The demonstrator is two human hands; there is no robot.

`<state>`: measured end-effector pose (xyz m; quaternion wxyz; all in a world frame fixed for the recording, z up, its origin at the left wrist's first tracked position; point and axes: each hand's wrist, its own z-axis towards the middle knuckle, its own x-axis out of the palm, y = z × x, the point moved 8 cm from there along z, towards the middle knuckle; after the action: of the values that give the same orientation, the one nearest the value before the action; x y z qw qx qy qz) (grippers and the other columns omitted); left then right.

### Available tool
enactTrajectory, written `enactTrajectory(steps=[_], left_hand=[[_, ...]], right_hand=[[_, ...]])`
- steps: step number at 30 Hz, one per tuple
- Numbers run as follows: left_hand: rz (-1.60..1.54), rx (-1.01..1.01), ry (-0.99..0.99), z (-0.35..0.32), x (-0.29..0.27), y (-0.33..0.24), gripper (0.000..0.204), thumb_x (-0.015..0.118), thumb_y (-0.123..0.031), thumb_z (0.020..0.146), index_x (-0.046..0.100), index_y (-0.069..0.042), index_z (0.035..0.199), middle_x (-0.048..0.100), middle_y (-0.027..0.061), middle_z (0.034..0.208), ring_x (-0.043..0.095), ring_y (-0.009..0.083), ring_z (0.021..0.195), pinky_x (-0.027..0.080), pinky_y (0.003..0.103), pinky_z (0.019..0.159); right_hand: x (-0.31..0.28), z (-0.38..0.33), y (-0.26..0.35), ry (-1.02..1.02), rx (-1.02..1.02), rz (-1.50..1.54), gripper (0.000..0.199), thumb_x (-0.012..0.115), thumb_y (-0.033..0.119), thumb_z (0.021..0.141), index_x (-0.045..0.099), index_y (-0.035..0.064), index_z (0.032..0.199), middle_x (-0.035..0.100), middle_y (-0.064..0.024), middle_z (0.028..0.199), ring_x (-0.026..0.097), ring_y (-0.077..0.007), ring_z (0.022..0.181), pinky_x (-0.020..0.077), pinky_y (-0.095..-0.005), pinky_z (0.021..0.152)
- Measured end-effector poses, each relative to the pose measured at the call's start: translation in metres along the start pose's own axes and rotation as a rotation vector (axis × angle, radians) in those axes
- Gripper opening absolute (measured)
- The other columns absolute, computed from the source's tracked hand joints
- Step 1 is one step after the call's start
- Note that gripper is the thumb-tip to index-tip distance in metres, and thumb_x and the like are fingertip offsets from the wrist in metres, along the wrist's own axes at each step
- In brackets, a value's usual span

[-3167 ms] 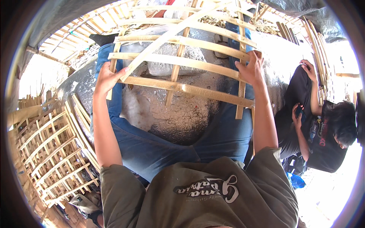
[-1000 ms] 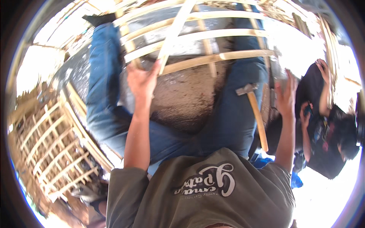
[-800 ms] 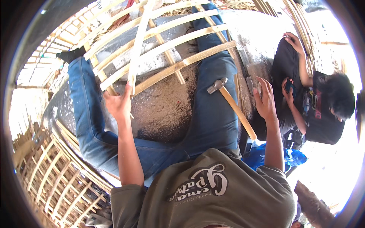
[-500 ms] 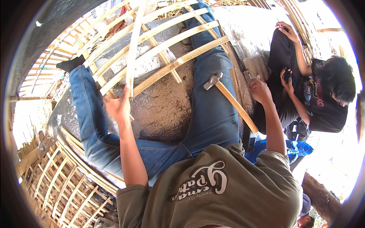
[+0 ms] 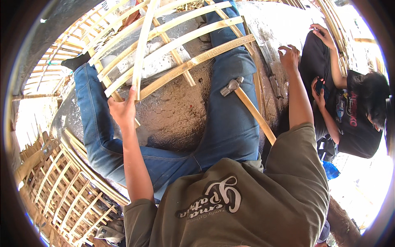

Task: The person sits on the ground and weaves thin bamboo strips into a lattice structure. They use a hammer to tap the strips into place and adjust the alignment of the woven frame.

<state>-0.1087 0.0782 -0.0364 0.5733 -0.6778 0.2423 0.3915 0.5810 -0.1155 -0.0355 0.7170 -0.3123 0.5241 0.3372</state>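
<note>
A lattice panel of pale bamboo strips (image 5: 193,40) lies across my legs, its strips crossing one another. My left hand (image 5: 123,112) is closed on its near left corner, with the thumb along a long bamboo strip (image 5: 144,49) that runs lengthwise over the others. To the right, my right hand (image 5: 290,57) is raised with its fingers apart and nothing visible in them. Below and left of it, a knife (image 5: 273,80) lies on the ground, apart from the hand. A hammer (image 5: 251,109) with a wooden handle rests on my right thigh.
At the right sits another person (image 5: 354,111) in black, holding a small dark object. More woven bamboo lattice (image 5: 70,197) stands at the lower left. A wet dark surface (image 5: 181,109) lies between my legs, and bamboo poles (image 5: 329,29) lie at the far right.
My right hand has let go of the knife and moved up and slightly right, its fingers opening. My left hand still grips the lattice, which has shifted a little.
</note>
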Motion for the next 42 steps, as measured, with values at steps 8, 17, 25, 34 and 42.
enactTrajectory(steps=[8, 17, 25, 34, 42], left_hand=[[-0.053, 0.013, 0.027, 0.003, 0.005, 0.010, 0.088, 0.087, -0.062, 0.068, 0.062, 0.012, 0.108, 0.068, 0.0204, 0.100, 0.068, 0.0311, 0.090, 0.054, 0.043, 0.083], [-0.101, -0.025, 0.069, 0.005, 0.005, 0.008, 0.070, 0.088, -0.049, 0.076, 0.065, 0.011, 0.105, 0.069, 0.0160, 0.098, 0.064, 0.0218, 0.089, 0.052, 0.037, 0.084], [-0.085, 0.031, 0.034, 0.002, 0.004, 0.002, 0.075, 0.087, -0.054, 0.075, 0.065, 0.011, 0.105, 0.069, 0.0164, 0.095, 0.065, 0.0225, 0.086, 0.052, 0.037, 0.083], [-0.160, 0.019, 0.048, 0.003, 0.006, 0.009, 0.072, 0.088, -0.050, 0.076, 0.065, 0.012, 0.105, 0.069, 0.0165, 0.095, 0.064, 0.0213, 0.087, 0.052, 0.037, 0.082], [-0.091, 0.036, 0.042, 0.002, 0.006, 0.002, 0.080, 0.087, -0.057, 0.073, 0.064, 0.012, 0.106, 0.068, 0.0191, 0.097, 0.065, 0.0257, 0.088, 0.053, 0.040, 0.082]], right_hand=[[0.024, -0.005, 0.006, 0.212, 0.077, -0.019, 0.019, 0.077, 0.017, 0.083, 0.078, 0.0277, 0.099, 0.053, -0.0086, 0.134, 0.043, -0.0358, 0.132, 0.0442, -0.0494, 0.107], [0.023, -0.014, 0.010, 0.154, 0.049, 0.029, 0.022, 0.080, 0.023, 0.083, 0.077, 0.0266, 0.105, 0.048, -0.0105, 0.141, 0.039, -0.0379, 0.136, 0.0424, -0.0526, 0.109], [0.036, 0.001, 0.006, 0.175, 0.138, -0.041, 0.016, 0.079, 0.032, 0.085, 0.079, 0.0283, 0.101, 0.049, -0.0109, 0.144, 0.038, -0.0384, 0.137, 0.0452, -0.0554, 0.106], [0.048, 0.011, 0.012, 0.255, 0.190, -0.088, 0.021, 0.076, 0.037, 0.086, 0.078, 0.0250, 0.103, 0.051, -0.0080, 0.142, 0.039, -0.0346, 0.136, 0.0428, -0.0531, 0.107], [0.066, 0.014, 0.006, 0.305, 0.219, -0.159, 0.013, 0.073, 0.027, 0.090, 0.077, 0.0241, 0.102, 0.047, -0.0072, 0.147, 0.034, -0.0365, 0.139, 0.0386, -0.0646, 0.105]])
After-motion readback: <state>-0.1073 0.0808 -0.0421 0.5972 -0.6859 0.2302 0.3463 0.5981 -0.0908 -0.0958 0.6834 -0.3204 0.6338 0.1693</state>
